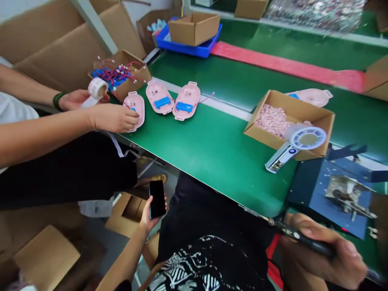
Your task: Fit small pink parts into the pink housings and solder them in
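Observation:
My left hand [147, 216] is low beside my lap, its fingers wrapped round a smartphone [157, 200] with a dark screen. At the bench's front right, my right hand [345, 252] grips a soldering iron [306, 238] by its black handle; the metal tip points left. Close to that hand stands a dark blue device [318, 190] with metal parts on top. A handheld fan [281, 157] with a round head leans against a cardboard box of small pink pieces [273, 121].
At left, a co-worker's hands [112, 118] hold a tape roll [98, 88] and touch a pink shell [139, 107]. Two pink shells [187, 95] with blue battery packs lie nearby. A wire-filled box [138, 76], blue tray [194, 49] and red strip [281, 62] are farther back.

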